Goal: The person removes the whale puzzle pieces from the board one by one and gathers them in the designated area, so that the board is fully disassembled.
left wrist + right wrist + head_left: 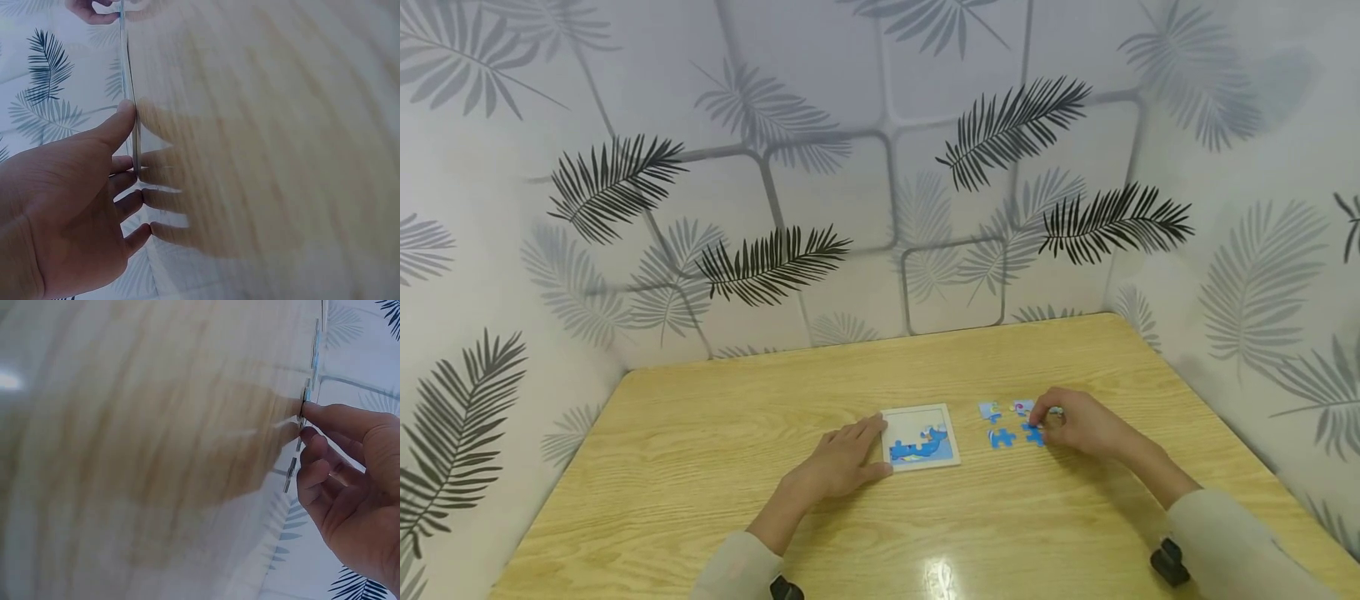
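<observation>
My left hand (842, 462) lies along the left edge of a white-rimmed puzzle frame (956, 446), fingers extended and thumb at its lower corner. Blue joined pieces (917, 448) fill the lower part of the frame. In the left wrist view, the left hand (81, 206) touches the frame's thin edge at table level. To the right of the frame, my right hand (1078, 423) has its thumb and fingertips on a blue puzzle piece (1035, 435). The right wrist view shows the right hand (350, 469) pinching at a thin piece, its other fingers curled.
More loose puzzle pieces lie near the right hand, among them a blue one (1002, 438), a light blue one (989, 411) and one with a pink mark (1022, 407). The wooden table (760, 400) meets a leaf-patterned wall covering (850, 200) behind and at both sides.
</observation>
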`<state>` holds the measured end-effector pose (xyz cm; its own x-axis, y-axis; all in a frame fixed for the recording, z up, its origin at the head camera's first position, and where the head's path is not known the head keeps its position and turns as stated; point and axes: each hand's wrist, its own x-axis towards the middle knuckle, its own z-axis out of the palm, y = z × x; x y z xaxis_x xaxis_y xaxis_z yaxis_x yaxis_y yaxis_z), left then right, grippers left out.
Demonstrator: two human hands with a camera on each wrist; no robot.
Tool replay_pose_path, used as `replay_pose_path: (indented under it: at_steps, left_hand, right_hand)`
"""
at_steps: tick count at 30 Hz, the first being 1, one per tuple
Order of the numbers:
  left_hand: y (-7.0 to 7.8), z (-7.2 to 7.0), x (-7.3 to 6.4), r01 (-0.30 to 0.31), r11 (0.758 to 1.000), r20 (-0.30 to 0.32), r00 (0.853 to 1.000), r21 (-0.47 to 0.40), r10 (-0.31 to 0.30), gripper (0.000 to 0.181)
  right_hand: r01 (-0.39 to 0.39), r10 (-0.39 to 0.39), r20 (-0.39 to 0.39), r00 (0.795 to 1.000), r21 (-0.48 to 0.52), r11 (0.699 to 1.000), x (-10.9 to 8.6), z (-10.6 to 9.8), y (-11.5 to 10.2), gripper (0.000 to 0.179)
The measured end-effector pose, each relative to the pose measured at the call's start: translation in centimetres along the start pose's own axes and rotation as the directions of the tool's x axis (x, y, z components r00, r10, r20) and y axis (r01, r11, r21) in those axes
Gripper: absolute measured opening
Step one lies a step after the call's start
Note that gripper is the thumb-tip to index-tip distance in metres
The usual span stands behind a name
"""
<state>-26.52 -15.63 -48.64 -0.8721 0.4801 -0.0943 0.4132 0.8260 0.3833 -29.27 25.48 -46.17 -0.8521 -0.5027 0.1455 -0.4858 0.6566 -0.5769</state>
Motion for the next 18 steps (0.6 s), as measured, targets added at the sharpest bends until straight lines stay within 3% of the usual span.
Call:
replay_pose_path:
  at_steps: [11,15,18]
  left_hand:
    - [0.1,0.1,-0.2,0.0,1.0,-0.017,1.0,0.007,0.0,0.072]
    - [0.2,0.0,-0.2,0.003,1.0,-0.016,1.0,0.004,-0.003,0.072]
    - [0.3,0.0,-0.2,0.003,1.0,-0.018,1.0,-0.003,-0.003,0.072]
  right_hand:
    - [0.045,-0.042,-0.048,0.998,0.047,0.998,1.3,0.7,-1.7,0.02]
    - [0.029,-0.031,0.006,1.0,0.196,0.98,2.2,1.5,-2.9,0.03]
    - [-0.035,0.0,0.1,0.995,0.342,0.939,2.9,2.4,-4.0,0.039]
